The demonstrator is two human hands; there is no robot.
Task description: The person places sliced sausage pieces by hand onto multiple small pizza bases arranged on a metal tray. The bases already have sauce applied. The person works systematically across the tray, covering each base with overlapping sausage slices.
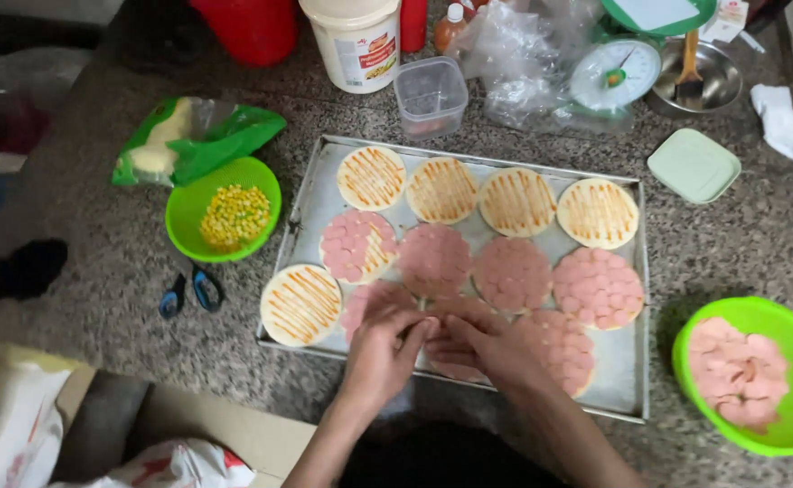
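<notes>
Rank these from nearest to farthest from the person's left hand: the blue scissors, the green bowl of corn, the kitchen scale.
From the left hand:
1. Blue scissors, lying on the counter to its left.
2. Green bowl of corn, up and left, beside the tray.
3. Kitchen scale, far back on the right.

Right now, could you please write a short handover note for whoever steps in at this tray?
Left hand and right hand meet over a front-row round base on the metal tray, laying pink sausage slices.
Fully covered: three middle-row bases and one front right.
Partly covered: middle-left base.
Sauce only: four back-row bases and the front-left base.
More slices are in the green bowl; the corn bowl sits left.
</notes>
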